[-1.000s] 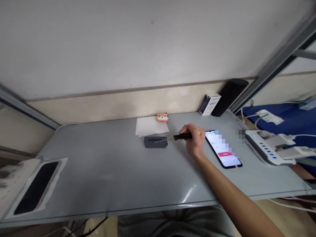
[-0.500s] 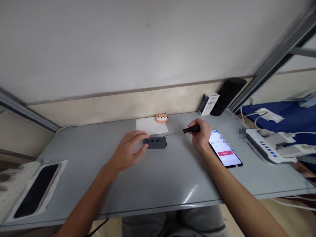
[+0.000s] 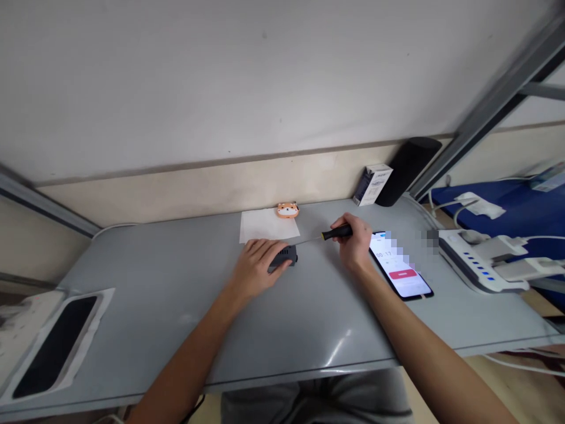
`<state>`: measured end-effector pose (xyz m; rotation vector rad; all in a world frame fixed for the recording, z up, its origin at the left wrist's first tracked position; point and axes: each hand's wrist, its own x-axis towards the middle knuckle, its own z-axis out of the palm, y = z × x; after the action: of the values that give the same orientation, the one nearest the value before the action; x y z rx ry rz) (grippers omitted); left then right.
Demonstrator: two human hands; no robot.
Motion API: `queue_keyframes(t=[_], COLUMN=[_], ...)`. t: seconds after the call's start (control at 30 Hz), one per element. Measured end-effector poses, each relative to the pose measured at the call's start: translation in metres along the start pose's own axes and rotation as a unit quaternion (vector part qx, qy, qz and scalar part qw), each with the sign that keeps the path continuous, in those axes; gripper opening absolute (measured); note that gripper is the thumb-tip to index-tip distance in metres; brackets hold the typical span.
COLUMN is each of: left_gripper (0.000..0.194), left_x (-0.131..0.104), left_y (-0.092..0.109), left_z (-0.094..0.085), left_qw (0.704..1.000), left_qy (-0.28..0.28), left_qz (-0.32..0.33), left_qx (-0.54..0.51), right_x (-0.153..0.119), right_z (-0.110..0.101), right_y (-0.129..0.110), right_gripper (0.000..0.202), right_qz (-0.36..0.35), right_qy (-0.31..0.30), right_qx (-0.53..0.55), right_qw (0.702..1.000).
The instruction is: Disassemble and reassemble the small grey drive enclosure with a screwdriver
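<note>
A small dark grey box with a row of vent slots (image 3: 286,254) lies on the grey table. My left hand (image 3: 258,265) is closed over its left part, fingers on the far side and thumb on the near side, hiding about half of it. In my right hand (image 3: 356,238) is a screwdriver (image 3: 336,232) with a black and yellow handle, its thin shaft pointing left. The shaft's tip reaches the far edge of the box by my left fingertips; whether it touches the box I cannot tell.
Behind the box lie white paper (image 3: 256,225) and an orange animal-faced case (image 3: 288,210). A lit phone (image 3: 399,271) is beside my right forearm, with a power strip (image 3: 481,265) farther right. A small carton (image 3: 373,184) and black cylinder (image 3: 410,171) stand at the back. Another phone (image 3: 57,344) lies far left.
My left hand has moved right and closed over the box, covering more of it. My right hand has shifted slightly left with the screwdriver.
</note>
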<state>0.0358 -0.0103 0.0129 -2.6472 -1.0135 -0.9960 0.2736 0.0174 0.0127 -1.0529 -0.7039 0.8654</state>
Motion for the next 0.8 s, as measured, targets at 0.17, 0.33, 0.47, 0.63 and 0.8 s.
queue_keyframes(t=[0.17, 0.33, 0.47, 0.63, 0.8], left_gripper=[0.019, 0.019, 0.02, 0.024, 0.026], left_x=[-0.001, 0.0, 0.002, 0.005, 0.005], left_y=[-0.001, 0.0, 0.005, 0.01, 0.01], left_z=[-0.001, -0.001, -0.001, -0.003, -0.007], left_qw=[0.999, 0.999, 0.999, 0.998, 0.997], left_qy=[0.011, 0.015, -0.003, -0.063, -0.081], left_qz=[0.024, 0.037, 0.026, -0.008, -0.011], left_qx=[0.02, 0.031, 0.029, 0.015, 0.002], right_x=[0.001, 0.003, 0.007, 0.012, 0.012], right_z=[-0.001, -0.001, -0.002, -0.001, 0.001], right_y=[0.001, 0.001, 0.002, 0.005, 0.014], right_gripper=[0.034, 0.035, 0.035, 0.029, 0.031], right_qz=[0.002, 0.003, 0.009, 0.056, 0.077], right_qy=[0.002, 0.005, 0.025, 0.062, 0.067], right_qx=[0.0, 0.001, 0.008, 0.052, 0.047], right_qw=[1.0, 1.0, 1.0, 0.995, 0.994])
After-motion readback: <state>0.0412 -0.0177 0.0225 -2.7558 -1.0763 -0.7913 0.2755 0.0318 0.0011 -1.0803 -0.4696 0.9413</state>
